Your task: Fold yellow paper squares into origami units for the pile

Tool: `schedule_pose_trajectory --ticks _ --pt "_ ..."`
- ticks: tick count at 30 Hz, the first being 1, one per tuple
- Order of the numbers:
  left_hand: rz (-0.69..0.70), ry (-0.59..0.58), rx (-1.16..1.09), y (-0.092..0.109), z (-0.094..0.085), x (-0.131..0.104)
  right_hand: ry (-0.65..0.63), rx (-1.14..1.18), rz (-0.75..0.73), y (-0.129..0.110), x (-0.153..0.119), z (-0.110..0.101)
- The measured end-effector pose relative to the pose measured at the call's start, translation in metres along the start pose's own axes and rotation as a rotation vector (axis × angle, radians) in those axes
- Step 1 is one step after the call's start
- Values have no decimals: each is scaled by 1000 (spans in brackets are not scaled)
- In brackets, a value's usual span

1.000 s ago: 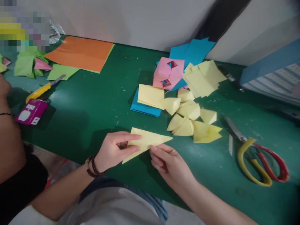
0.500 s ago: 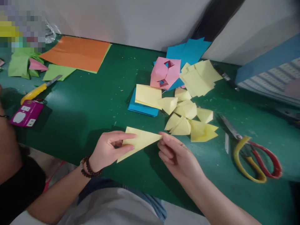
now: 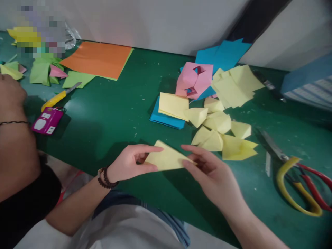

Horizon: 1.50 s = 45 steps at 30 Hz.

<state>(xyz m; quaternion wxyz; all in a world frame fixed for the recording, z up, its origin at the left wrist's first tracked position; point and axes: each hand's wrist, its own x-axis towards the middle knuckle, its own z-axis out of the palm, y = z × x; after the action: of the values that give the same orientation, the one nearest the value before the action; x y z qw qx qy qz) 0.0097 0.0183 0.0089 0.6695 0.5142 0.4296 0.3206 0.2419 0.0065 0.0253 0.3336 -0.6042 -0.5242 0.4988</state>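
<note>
1. The folded pale yellow paper (image 3: 169, 157) was held over the near middle of the tabletop (image 3: 103, 117), its narrow point to the right, between the two hands
2. The fingers of the left hand (image 3: 128, 162) were clamped on its wide left end, thumb and forefinger spread on the visible side and the others hidden
3. On the right hand (image 3: 215, 173) thumb and forefinger stood apart, the thumb over the paper near its point and the forefinger off the far edge; whether hidden fingers gripped it from behind, one could not tell
4. The layers could have slid out of line, most likely if the left fingers eased while the right thumb pushed
5. A crease could have come out skewed, since the paper seemed to have no flat backing under it, and the thin point could have bent under the thumb
6. A sideways swing of the right hand could have knocked the folded yellow pieces (image 3: 216, 121) just beyond it; the scissors (image 3: 284, 157) lay farther right, a lesser risk
7. Half a second earlier, the right thumb and forefinger met at the point, and a near-left corner stuck out below the left thumb; now that corner was out of sight, turned or folded, one could not tell which
8. The pieces and scissors kept their arrangement, only sitting farther right in the view
</note>
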Motion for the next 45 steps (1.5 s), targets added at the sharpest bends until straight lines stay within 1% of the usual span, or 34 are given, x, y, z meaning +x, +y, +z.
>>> schedule_pose_trajectory --ticks 2,3,5,8,11,13,15,17,19,21,22,25,26,27,29,31,32,35,37,38,39,40,42,44,45 --pt "-48 -57 -80 -1 -2 -1 91 15 4 2 3 -2" --pt "-69 -63 -98 -2 -3 -1 122 38 5 2 5 -3" --pt "-86 -33 -114 -2 -4 -2 142 68 10 3 7 -4" --pt "-68 41 -134 0 -5 -1 148 77 1 5 8 -2" --pt "-67 70 -128 1 -5 1 133 48 -23 9 8 -2" --pt "-66 63 -111 1 -6 1 103 -46 -72 11 8 -4" --pt "-57 42 -63 0 -7 1 82 -191 -143 11 8 -7" --pt "-39 21 9 0 -8 0 84 -329 -219 10 8 -9" --pt "-9 -8 90 -1 -8 -1 82 -418 -305 7 8 -11" --pt "87 -6 216 -2 -8 -1 65 -464 -386 3 6 -11" --pt "173 25 317 -2 -8 0 57 -474 -415 2 5 -10" --pt "498 171 696 -2 -5 3 59 -483 -464 -1 1 -4" --pt "592 193 797 -2 -4 4 58 -485 -478 -1 0 -2" --pt "667 193 871 -2 -3 5 56 -488 -493 -1 -1 0" --pt "779 181 936 -2 0 6 45 -491 -507 0 -3 2" --pt "839 202 955 -1 2 6 16 -462 -472 2 -2 2" --pt "851 222 958 -1 3 5 -11 -433 -429 2 -2 1" --pt "859 263 966 -1 2 4 -101 -341 -229 3 2 -4" --pt "851 254 955 -2 0 3 -96 -334 -129 3 4 -7" --pt "844 243 934 -2 -1 3 -72 -353 -119 4 4 -9" --pt "827 227 904 -3 -2 2 -39 -386 -144 4 5 -9" --pt "805 208 872 -4 -3 2 -10 -429 -206 5 5 -10" --pt "751 159 813 -6 -3 1 16 -538 -440 6 4 -11" --pt "707 101 775 -7 -3 1 -10 -695 -723 7 5 -12" --pt "692 76 763 -7 -3 1 -34 -781 -839 8 6 -12"
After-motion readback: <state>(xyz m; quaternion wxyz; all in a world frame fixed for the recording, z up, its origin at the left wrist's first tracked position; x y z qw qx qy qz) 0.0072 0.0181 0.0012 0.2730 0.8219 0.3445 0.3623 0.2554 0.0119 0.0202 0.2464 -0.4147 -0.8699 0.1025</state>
